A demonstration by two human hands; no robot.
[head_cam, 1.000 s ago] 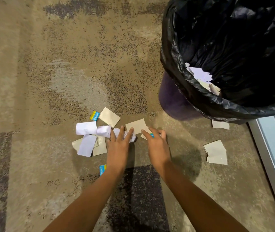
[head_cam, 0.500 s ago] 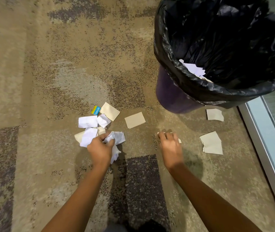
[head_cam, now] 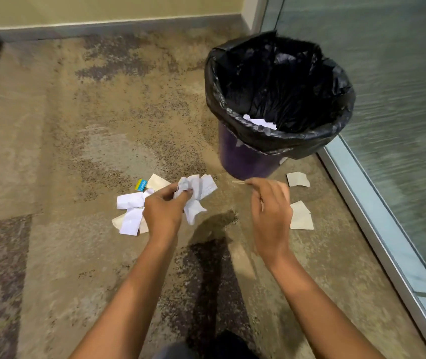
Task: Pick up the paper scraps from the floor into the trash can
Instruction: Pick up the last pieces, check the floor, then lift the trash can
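Note:
My left hand (head_cam: pixel 164 211) is lifted off the carpet and shut on a bunch of crumpled white paper scraps (head_cam: pixel 196 193). My right hand (head_cam: pixel 271 206) is also raised, pinching a thin tan paper scrap (head_cam: pixel 238 181) seen edge-on. The trash can (head_cam: pixel 243 156) is purple with a black bag liner (head_cam: pixel 279 141); it stands beyond and to the right of my hands, with white paper (head_cam: pixel 259 122) inside. On the floor lie white scraps (head_cam: pixel 130 200) left of my left hand, a blue and yellow scrap (head_cam: pixel 141 184), and tan scraps (head_cam: pixel 301 218) (head_cam: pixel 297 179) to the right.
A glass wall with a metal bottom frame (head_cam: pixel 377 221) runs along the right, close to the trash can. A wall with a grey baseboard (head_cam: pixel 103 27) closes the far side. The patterned carpet (head_cam: pixel 64 141) spreads to the left.
Both hands have risen from the carpet, the left carrying the crumpled white scraps, the right a tan scrap. The camera has lifted, showing the whole trash can and the walls.

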